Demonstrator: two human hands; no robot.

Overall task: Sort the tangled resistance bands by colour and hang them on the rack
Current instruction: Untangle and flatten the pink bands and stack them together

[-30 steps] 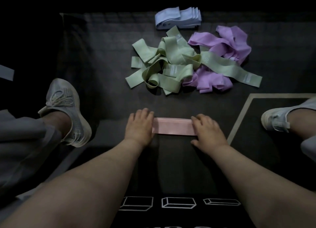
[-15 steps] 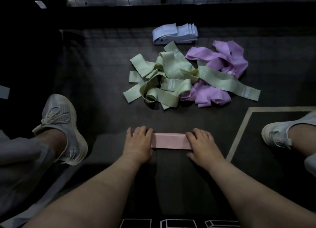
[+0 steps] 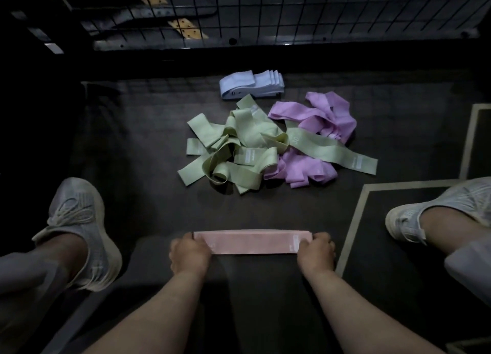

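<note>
Resistance bands lie on a dark mat (image 3: 132,167) in a dim room. Your left hand (image 3: 190,255) and right hand (image 3: 316,252) each grip one end of the pink band (image 3: 252,242), fingers curled round it, holding it flat on the near part of the mat. Farther off sit tangled green bands (image 3: 239,143) with purple bands (image 3: 318,117) to their right, and a folded stack of pale blue bands (image 3: 251,88) beyond. A wire grid rack (image 3: 265,13) spans the far edge. A pale-bordered mat (image 3: 353,234) lies at right. Your grey sneakers (image 3: 79,234) flank the hands.
</note>
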